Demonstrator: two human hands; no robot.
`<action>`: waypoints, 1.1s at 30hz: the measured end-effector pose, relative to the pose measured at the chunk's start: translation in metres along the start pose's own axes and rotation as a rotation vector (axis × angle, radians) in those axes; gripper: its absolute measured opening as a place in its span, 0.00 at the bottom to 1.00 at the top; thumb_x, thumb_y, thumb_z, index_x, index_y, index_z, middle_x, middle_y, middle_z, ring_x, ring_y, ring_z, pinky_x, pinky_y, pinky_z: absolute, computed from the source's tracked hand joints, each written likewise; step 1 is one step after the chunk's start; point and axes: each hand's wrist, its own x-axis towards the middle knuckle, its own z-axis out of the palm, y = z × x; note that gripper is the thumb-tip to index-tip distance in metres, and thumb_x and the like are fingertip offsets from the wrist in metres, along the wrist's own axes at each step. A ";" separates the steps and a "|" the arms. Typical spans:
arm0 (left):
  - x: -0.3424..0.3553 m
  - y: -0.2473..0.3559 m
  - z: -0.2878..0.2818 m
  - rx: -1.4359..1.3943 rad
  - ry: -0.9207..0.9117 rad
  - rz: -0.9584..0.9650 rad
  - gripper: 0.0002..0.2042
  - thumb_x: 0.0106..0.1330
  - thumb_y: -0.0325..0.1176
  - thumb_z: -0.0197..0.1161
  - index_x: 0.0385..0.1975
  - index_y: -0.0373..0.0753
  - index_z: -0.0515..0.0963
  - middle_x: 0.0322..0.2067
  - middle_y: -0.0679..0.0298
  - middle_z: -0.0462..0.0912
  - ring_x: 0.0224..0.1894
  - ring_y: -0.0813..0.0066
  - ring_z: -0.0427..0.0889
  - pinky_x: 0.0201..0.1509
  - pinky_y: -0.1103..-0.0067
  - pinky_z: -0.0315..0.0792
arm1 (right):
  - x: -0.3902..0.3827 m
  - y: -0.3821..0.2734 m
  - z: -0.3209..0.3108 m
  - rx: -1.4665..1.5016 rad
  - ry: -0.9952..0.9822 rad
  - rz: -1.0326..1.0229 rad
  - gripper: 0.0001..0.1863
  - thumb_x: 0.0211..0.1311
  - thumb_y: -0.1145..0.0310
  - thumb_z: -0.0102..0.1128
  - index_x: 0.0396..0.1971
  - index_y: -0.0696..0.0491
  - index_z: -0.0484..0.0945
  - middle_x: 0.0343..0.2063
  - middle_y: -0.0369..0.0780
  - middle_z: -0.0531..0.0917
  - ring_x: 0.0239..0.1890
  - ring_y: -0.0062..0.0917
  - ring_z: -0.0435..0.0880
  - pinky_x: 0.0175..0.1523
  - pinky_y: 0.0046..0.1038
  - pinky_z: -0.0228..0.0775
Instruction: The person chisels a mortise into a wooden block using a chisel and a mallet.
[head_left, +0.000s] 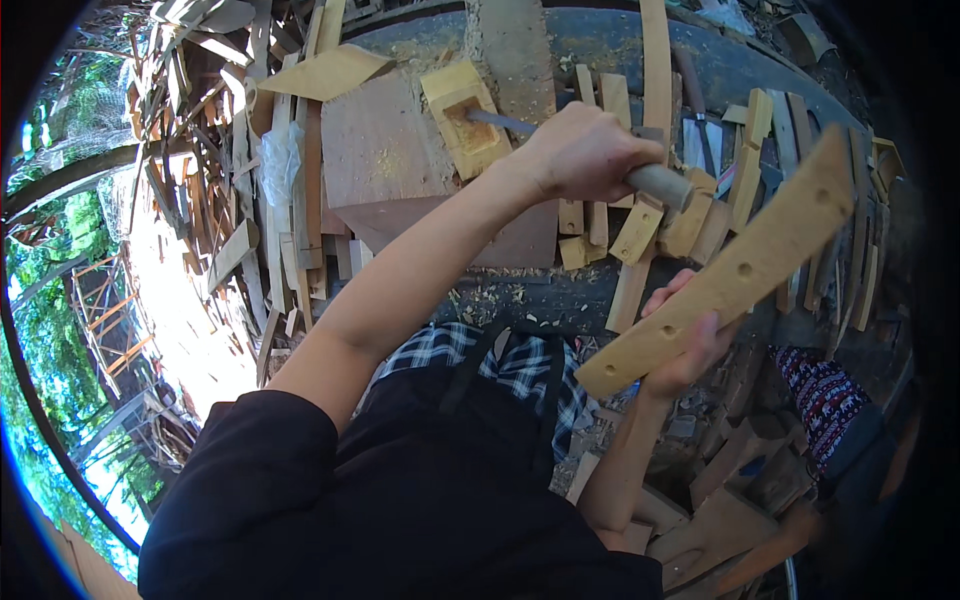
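My left hand (590, 152) reaches across the bench, closed around a chisel (660, 186) with a thick, round, greyish handle. Its narrow blade runs left to the hollowed recess of a yellowish wooden block (465, 150); whether the tip touches the wood I cannot tell. That block lies tilted on a large wooden slab (385, 160). Nearer me on the right, my right hand (690, 350) grips a long, flat wooden strip (745, 270) with several round holes along it. The strip is raised at a slant, its far end up to the right.
Several small drilled wood pieces (635, 232) lie right of the slab, beside a dark-handled tool (697, 95). Stacked offcuts (300, 200) and a clear plastic bag (281, 165) are at the left. Patterned cloth (822, 405) hangs at right, above scrap wood (720, 530).
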 end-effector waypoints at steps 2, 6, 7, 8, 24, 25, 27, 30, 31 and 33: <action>0.000 -0.001 0.001 0.007 0.068 0.012 0.12 0.47 0.37 0.68 0.33 0.51 0.79 0.20 0.62 0.81 0.26 0.58 0.84 0.28 0.65 0.76 | 0.004 0.006 0.002 0.352 -0.007 0.023 0.34 0.61 0.64 0.52 0.65 0.61 0.58 0.51 0.45 0.73 0.56 0.29 0.70 0.64 0.30 0.56; 0.005 -0.005 -0.021 0.003 0.244 -0.006 0.12 0.48 0.34 0.72 0.34 0.48 0.80 0.21 0.61 0.82 0.25 0.59 0.83 0.28 0.71 0.77 | 0.013 0.006 0.002 -0.349 -0.026 -0.169 0.27 0.65 0.59 0.47 0.60 0.57 0.60 0.36 0.47 0.76 0.29 0.27 0.77 0.33 0.28 0.72; 0.003 -0.004 -0.032 -0.052 0.373 -0.024 0.12 0.49 0.33 0.73 0.33 0.46 0.80 0.20 0.60 0.82 0.25 0.59 0.83 0.28 0.74 0.77 | 0.012 0.002 -0.001 -0.246 -0.003 -0.150 0.27 0.65 0.59 0.48 0.59 0.57 0.60 0.36 0.47 0.76 0.28 0.27 0.77 0.32 0.28 0.72; 0.002 -0.008 -0.049 -0.283 0.531 -0.173 0.11 0.50 0.32 0.73 0.33 0.43 0.80 0.21 0.60 0.82 0.24 0.59 0.83 0.28 0.76 0.76 | 0.012 -0.001 -0.004 -0.147 0.014 -0.136 0.26 0.65 0.58 0.48 0.58 0.57 0.60 0.36 0.47 0.76 0.28 0.27 0.77 0.31 0.28 0.72; -0.034 -0.041 -0.089 -0.834 1.049 -0.303 0.12 0.66 0.32 0.66 0.23 0.40 0.71 0.14 0.73 0.70 0.12 0.87 0.65 0.14 0.85 0.59 | -0.022 0.008 -0.011 -0.345 0.106 -0.159 0.27 0.65 0.59 0.50 0.59 0.56 0.61 0.34 0.44 0.76 0.28 0.24 0.77 0.32 0.25 0.72; -0.033 -0.040 -0.088 -0.772 1.072 -0.216 0.14 0.66 0.33 0.66 0.19 0.41 0.70 0.13 0.74 0.70 0.13 0.87 0.67 0.16 0.84 0.59 | -0.021 0.009 -0.011 -0.360 0.098 -0.176 0.27 0.65 0.59 0.50 0.60 0.56 0.61 0.34 0.45 0.76 0.28 0.24 0.77 0.32 0.25 0.72; -0.035 -0.033 -0.085 -0.700 1.048 -0.259 0.16 0.66 0.32 0.66 0.18 0.41 0.70 0.13 0.74 0.69 0.14 0.87 0.67 0.17 0.83 0.60 | -0.020 0.010 -0.010 -0.382 0.086 -0.201 0.28 0.64 0.60 0.51 0.60 0.57 0.61 0.35 0.45 0.76 0.29 0.25 0.77 0.33 0.24 0.72; -0.032 -0.021 -0.079 -0.648 1.027 -0.319 0.18 0.65 0.33 0.65 0.15 0.40 0.68 0.12 0.75 0.66 0.17 0.88 0.65 0.20 0.81 0.60 | -0.018 0.007 -0.004 -0.424 0.059 -0.225 0.28 0.63 0.60 0.51 0.60 0.58 0.61 0.35 0.46 0.77 0.29 0.25 0.77 0.33 0.25 0.72; -0.029 -0.017 -0.076 -0.588 1.045 -0.233 0.12 0.60 0.34 0.69 0.21 0.38 0.74 0.16 0.67 0.74 0.21 0.79 0.76 0.25 0.79 0.69 | -0.017 0.004 0.000 -0.441 0.052 -0.227 0.28 0.63 0.60 0.51 0.60 0.58 0.61 0.35 0.46 0.77 0.29 0.26 0.77 0.33 0.25 0.72; -0.023 -0.011 -0.073 -0.515 1.081 -0.158 0.11 0.55 0.36 0.73 0.28 0.36 0.79 0.20 0.58 0.82 0.26 0.70 0.87 0.29 0.78 0.78 | -0.014 -0.002 0.008 -0.397 0.017 -0.234 0.28 0.63 0.60 0.51 0.60 0.58 0.61 0.35 0.47 0.77 0.28 0.26 0.77 0.31 0.25 0.72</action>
